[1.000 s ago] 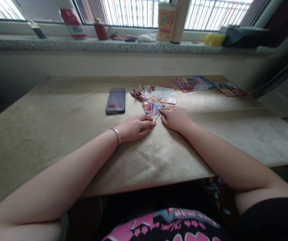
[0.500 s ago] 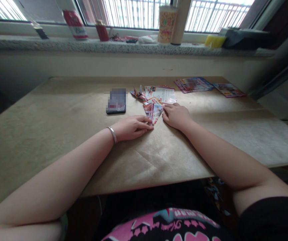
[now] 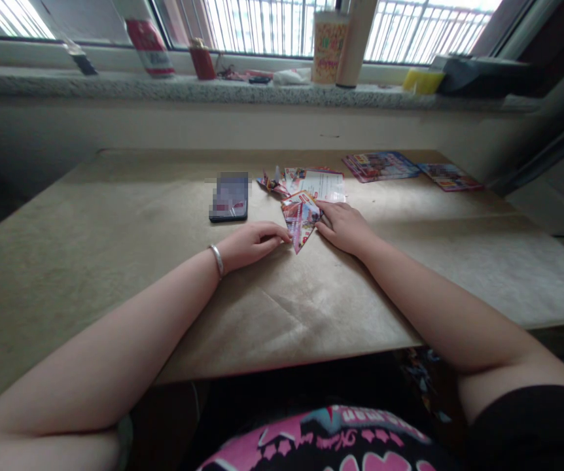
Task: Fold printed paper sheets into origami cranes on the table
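A colourful printed sheet folded into a downward-pointing triangle [image 3: 300,217] lies on the brown paper-covered table [image 3: 115,261]. My left hand [image 3: 248,243], with a silver bracelet at the wrist, rests on the table with curled fingers, fingertips touching the triangle's left edge. My right hand [image 3: 344,226] lies knuckles-up on the triangle's right side, with its fingers pressed onto the paper. Both forearms stretch across the table towards the fold.
A dark phone [image 3: 229,197] lies left of the fold. Behind it sit a small folded paper figure [image 3: 271,184] and a printed leaflet [image 3: 322,183]; two more leaflets [image 3: 380,165] lie far right. Cups, a bottle and small items line the windowsill [image 3: 213,88].
My left hand has slid slightly left and back from the triangle's tip. My right hand has shifted up along the right edge. More of the folded triangle is uncovered.
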Demonstrator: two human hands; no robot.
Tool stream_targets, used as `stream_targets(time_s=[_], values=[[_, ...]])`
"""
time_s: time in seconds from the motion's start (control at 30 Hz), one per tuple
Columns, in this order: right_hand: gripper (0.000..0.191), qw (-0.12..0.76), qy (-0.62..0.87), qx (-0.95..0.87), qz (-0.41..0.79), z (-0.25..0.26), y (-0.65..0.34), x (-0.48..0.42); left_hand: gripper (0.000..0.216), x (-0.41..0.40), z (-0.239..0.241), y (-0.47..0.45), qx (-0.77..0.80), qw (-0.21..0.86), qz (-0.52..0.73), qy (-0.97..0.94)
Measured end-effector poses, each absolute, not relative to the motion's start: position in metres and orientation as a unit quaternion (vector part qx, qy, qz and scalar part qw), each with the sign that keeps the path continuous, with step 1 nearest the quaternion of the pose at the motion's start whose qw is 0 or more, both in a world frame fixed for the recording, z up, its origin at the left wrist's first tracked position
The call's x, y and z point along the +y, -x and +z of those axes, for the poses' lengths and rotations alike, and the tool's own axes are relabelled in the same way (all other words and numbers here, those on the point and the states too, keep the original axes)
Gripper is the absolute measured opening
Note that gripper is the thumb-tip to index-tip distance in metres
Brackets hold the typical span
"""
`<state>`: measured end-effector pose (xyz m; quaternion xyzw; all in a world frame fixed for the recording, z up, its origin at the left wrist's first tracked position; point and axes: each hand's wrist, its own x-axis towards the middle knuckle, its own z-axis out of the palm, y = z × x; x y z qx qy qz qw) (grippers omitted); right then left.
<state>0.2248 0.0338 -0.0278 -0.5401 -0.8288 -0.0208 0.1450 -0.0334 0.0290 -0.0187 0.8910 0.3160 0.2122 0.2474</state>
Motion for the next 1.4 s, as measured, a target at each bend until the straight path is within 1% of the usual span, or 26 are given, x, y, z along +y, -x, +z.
stream_targets(time_s=[0.1,0.2,0.27,0.4,0.67,0.73,0.83,0.87,0.97,1.03,1.13,1.2,1.27,1.4], values=[[0.056,0.152,0.527,-0.836,-0.006,-0.03,-0.225,0.037,0.035,0.032,-0.023,0.031,0.321,0.161,0.215,-0.908],[0.056,0.161,0.506,-0.847,0.003,-0.03,-0.225,0.036,0.046,0.033,-0.025,0.028,0.322,0.093,0.167,-0.927],[0.055,0.169,0.491,-0.855,0.009,-0.03,-0.224,0.035,0.05,0.033,-0.024,0.026,0.326,0.072,0.128,-0.934],[0.054,0.2,0.462,-0.863,0.032,-0.032,-0.224,0.036,0.049,0.03,-0.023,0.024,0.33,0.067,0.101,-0.936],[0.054,0.342,0.465,-0.808,0.116,-0.04,-0.23,0.042,0.049,0.031,-0.026,0.024,0.333,0.069,0.115,-0.933],[0.049,0.366,0.465,-0.793,0.144,-0.037,-0.229,0.04,0.049,0.031,-0.026,0.024,0.334,0.069,0.117,-0.933],[0.035,0.385,0.479,-0.772,0.162,-0.03,-0.229,0.036,0.048,0.032,-0.027,0.025,0.328,0.063,0.117,-0.935],[0.035,0.382,0.49,-0.767,0.16,-0.028,-0.23,0.035,0.048,0.032,-0.027,0.025,0.326,0.062,0.118,-0.936],[0.043,0.356,0.518,-0.766,0.136,-0.025,-0.232,0.034,0.046,0.032,-0.026,0.026,0.323,0.06,0.128,-0.936],[0.039,0.323,0.53,-0.778,0.101,-0.024,-0.234,0.034,0.043,0.031,-0.025,0.026,0.316,0.062,0.142,-0.936],[0.027,0.259,0.524,-0.809,0.058,-0.025,-0.234,0.033,0.037,0.03,-0.022,0.025,0.299,0.071,0.164,-0.938],[0.026,0.225,0.512,-0.828,0.043,-0.024,-0.233,0.03,0.035,0.029,-0.021,0.024,0.294,0.077,0.172,-0.937],[0.034,0.199,0.503,-0.84,0.032,-0.024,-0.231,0.027,0.034,0.028,-0.021,0.023,0.294,0.08,0.175,-0.936],[0.06,0.151,0.487,-0.86,0.021,-0.022,-0.227,0.022,0.035,0.028,-0.022,0.021,0.326,0.073,0.17,-0.927]])
